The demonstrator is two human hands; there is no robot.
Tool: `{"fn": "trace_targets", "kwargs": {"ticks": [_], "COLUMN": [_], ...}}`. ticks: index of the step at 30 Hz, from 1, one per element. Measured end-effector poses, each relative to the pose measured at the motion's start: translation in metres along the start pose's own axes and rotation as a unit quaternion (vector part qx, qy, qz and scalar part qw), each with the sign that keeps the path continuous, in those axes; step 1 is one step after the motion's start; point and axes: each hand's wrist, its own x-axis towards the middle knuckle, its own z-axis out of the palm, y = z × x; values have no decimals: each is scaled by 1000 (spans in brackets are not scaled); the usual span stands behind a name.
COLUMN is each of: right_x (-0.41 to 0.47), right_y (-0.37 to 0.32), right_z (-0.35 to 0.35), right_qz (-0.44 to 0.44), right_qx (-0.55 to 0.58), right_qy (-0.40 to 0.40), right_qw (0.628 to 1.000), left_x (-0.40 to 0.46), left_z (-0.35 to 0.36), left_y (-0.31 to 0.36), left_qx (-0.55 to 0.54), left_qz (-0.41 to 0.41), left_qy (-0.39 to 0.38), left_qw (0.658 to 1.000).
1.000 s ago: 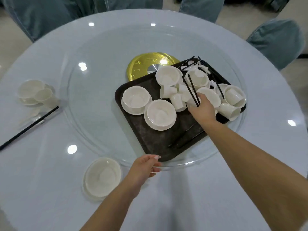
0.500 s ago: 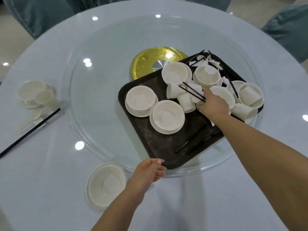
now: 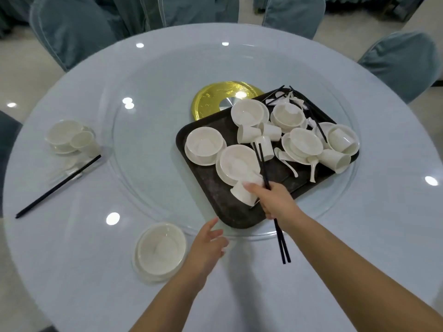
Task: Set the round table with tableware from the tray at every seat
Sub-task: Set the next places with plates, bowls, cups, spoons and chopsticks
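Observation:
A dark tray (image 3: 215,188) on the glass turntable (image 3: 148,130) carries several white bowls on saucers, cups and spoons, plus black chopsticks at its far corner. My right hand (image 3: 275,200) hovers over the tray's near part, shut on a white cup (image 3: 244,191) and a pair of black chopsticks (image 3: 271,195) that stick out both ways. My left hand (image 3: 208,243) is open near the turntable's near rim, holding nothing. A white bowl on a saucer (image 3: 160,251) sits on the table just left of it.
At the left seat stand a bowl with a cup (image 3: 72,138) and black chopsticks (image 3: 57,186). A gold disc (image 3: 211,101) lies at the turntable's centre. Blue-covered chairs (image 3: 72,29) ring the pale round table (image 3: 359,236).
My right hand has pulled back from the tray's middle toward me, carrying a white cup and a pair of chopsticks. My left hand has stayed by the turntable rim.

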Motion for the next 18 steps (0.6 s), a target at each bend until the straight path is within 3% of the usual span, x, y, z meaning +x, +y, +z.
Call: {"fn": "trace_targets", "kwargs": {"ticks": [6,10,14,18], "right_x": [-45,-61,-72,-82], "right_y": [34,52,68,87], "right_z": [34,48,53,60], "right_qz": [106,143,115,87], "right_qx": [19,25,29,5], "right_qy": [-116,-117,-85,-102], "right_qw": [987,983,989,991], "left_x": [-25,-34,-34,-30], "left_z": [-13,-22,-34,-42], "left_y": [-13,-26,-45,-62], "left_qx": [-13,35,32,36], "left_qz": [29,39,20,-15], "left_qy": [11,67,131,165], "left_qw": [999,996,991,985]}}
